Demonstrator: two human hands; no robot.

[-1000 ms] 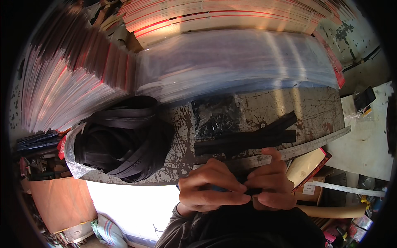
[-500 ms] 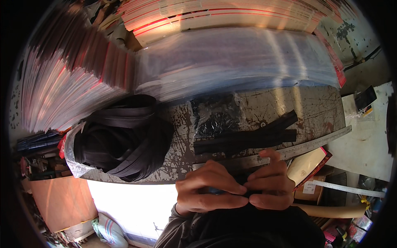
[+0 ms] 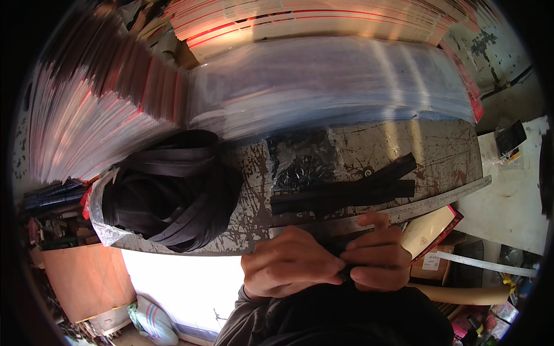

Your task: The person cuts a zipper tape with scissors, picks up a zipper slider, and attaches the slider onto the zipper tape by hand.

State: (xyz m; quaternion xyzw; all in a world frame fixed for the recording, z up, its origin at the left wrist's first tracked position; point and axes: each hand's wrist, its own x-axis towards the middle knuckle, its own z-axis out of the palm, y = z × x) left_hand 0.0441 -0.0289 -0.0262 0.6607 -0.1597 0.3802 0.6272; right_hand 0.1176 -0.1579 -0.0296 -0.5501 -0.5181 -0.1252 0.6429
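My left hand (image 3: 291,262) and my right hand (image 3: 378,259) meet fingertip to fingertip at the table's near edge. Pinched between them is a black zipper strip (image 3: 345,273), mostly hidden by the fingers and against my dark clothing. One right finger is raised above the others. Just beyond my hands lie flat black zipper strips (image 3: 340,196), overlapping and fanned at the right end. Behind these is a clear plastic bag (image 3: 303,161) of small black pieces. To the left, a big loose coil of black zipper tape (image 3: 173,190) spills from a plastic wrapper.
A metal ruler (image 3: 438,199) runs along the near edge of the scratched table (image 3: 254,173). Stacked clear plastic sheets (image 3: 323,86) line the back, with piled sleeves (image 3: 109,115) on the left. An orange-brown board (image 3: 86,282) stands below left; boxes and clutter are below right.
My left fingers have curled in closer, and the gap seen between them before has closed. Both hands stay at the same spot; the things on the table have not moved.
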